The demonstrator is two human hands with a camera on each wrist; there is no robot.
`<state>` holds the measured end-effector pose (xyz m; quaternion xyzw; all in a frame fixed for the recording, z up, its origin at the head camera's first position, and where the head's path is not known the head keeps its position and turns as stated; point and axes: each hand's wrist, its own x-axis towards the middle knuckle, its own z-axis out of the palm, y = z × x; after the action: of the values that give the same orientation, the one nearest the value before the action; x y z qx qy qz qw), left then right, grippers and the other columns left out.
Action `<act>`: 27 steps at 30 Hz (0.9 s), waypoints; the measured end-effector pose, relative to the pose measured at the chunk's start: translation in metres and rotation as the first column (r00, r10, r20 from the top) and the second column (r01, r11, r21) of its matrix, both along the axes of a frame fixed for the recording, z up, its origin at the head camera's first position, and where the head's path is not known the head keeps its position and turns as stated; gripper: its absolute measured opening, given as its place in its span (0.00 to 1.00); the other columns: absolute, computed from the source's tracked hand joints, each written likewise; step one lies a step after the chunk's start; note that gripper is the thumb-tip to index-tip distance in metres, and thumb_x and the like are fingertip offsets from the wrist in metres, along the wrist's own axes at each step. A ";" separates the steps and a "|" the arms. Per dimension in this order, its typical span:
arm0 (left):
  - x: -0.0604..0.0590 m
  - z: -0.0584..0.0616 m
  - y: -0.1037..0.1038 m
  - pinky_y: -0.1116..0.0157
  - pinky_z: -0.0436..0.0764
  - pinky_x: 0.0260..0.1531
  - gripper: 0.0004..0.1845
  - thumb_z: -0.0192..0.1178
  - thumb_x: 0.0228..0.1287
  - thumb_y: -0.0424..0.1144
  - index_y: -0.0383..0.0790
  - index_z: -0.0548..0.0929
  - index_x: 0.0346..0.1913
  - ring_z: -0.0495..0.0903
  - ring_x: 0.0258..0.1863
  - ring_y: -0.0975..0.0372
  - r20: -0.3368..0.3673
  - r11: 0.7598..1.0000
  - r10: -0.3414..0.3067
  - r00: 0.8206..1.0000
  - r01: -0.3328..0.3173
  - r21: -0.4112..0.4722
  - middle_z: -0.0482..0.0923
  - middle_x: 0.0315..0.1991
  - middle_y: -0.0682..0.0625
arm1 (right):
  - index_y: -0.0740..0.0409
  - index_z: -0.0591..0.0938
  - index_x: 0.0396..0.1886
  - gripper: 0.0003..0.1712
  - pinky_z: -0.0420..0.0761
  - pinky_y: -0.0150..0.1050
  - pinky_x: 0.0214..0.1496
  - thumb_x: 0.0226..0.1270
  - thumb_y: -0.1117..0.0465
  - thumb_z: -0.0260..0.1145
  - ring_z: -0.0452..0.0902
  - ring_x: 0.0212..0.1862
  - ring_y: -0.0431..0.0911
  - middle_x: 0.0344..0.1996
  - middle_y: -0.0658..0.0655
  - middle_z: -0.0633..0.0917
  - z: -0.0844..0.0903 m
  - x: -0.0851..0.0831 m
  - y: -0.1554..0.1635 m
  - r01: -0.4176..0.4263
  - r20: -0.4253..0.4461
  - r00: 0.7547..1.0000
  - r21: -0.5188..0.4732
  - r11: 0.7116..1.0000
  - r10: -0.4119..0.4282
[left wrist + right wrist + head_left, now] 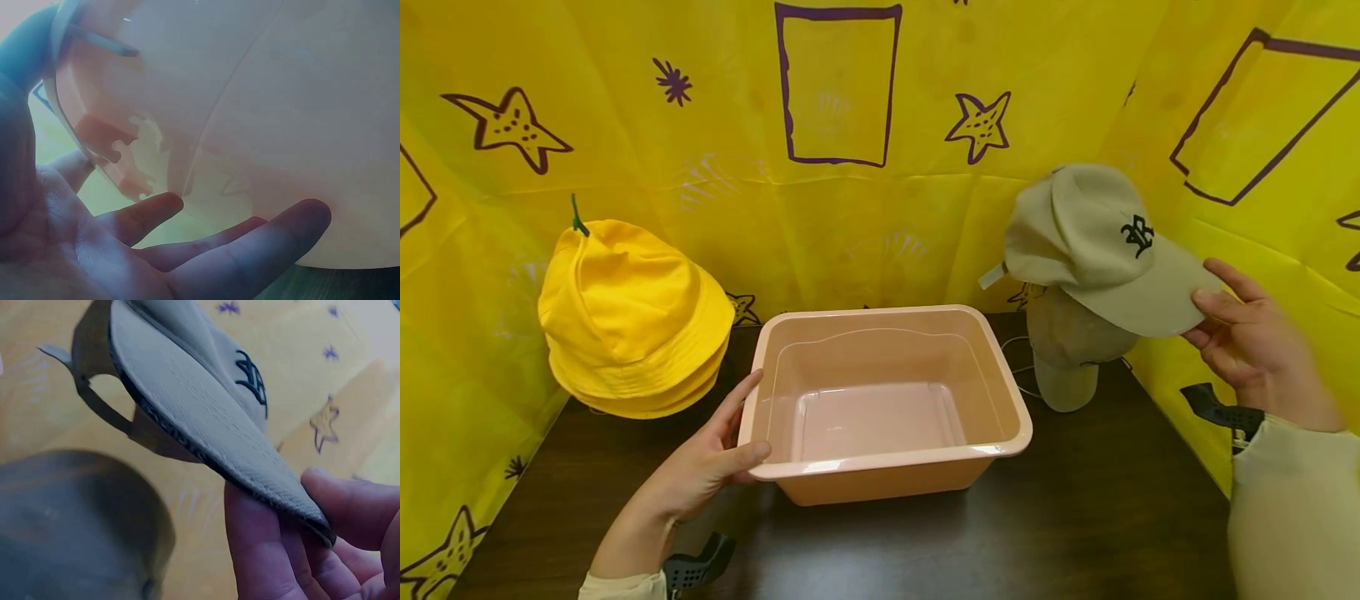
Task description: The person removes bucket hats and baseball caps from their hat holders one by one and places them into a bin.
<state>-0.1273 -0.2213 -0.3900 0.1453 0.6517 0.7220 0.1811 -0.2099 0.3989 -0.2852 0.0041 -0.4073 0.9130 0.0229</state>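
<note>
The tub [880,400] is standing open-topped, its inside free from above. Left of the tub, stacked yellow hats [632,321] are blocking passage. Right of it, the beige cap [1097,242] is hanging above another cap [1071,350]. Bare tabletop [1075,517] is lying in front of the tub.

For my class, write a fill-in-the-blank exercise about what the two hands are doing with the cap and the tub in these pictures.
1. The right hand pinches the beige cap by its ____.
2. The left hand rests on the rim of the ____ tub.
3. Left of the tub sits a stack of ____ bucket hats.
4. Inside, the tub is ____.

Missing words: brim; pink; yellow; empty
</note>
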 end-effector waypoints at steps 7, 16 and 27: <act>-0.001 -0.001 0.000 0.50 0.83 0.41 0.49 0.62 0.71 0.35 0.55 0.38 0.81 0.74 0.51 0.42 0.000 1.000 0.006 1.000 -0.006 -0.009 0.41 0.72 0.28 | 0.52 0.75 0.69 0.31 0.85 0.46 0.36 0.72 0.79 0.54 0.84 0.41 0.52 0.47 0.59 0.84 0.025 0.001 -0.017 -0.079 -0.052 0.994 0.236 0.968 0.094; 0.000 -0.001 0.000 0.49 0.83 0.41 0.50 0.63 0.70 0.36 0.55 0.38 0.81 0.75 0.51 0.43 -0.003 1.000 0.011 1.000 -0.011 -0.019 0.43 0.71 0.28 | 0.48 0.73 0.71 0.31 0.83 0.45 0.39 0.75 0.77 0.52 0.83 0.42 0.52 0.51 0.56 0.83 0.042 0.006 -0.050 -0.248 0.030 0.964 0.452 0.857 0.263; 0.000 -0.002 0.001 0.49 0.83 0.40 0.50 0.64 0.69 0.36 0.55 0.40 0.81 0.75 0.51 0.43 0.001 1.000 0.026 1.000 -0.026 -0.018 0.45 0.71 0.30 | 0.48 0.66 0.74 0.32 0.84 0.47 0.42 0.76 0.73 0.55 0.82 0.48 0.50 0.57 0.54 0.81 0.040 0.009 -0.110 -0.445 0.140 0.881 0.570 0.691 0.452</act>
<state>-0.1275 -0.2202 -0.3917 0.1348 0.6599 0.7185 0.1733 -0.2013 0.2890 -0.2451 0.1150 -0.6548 0.7195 -0.2006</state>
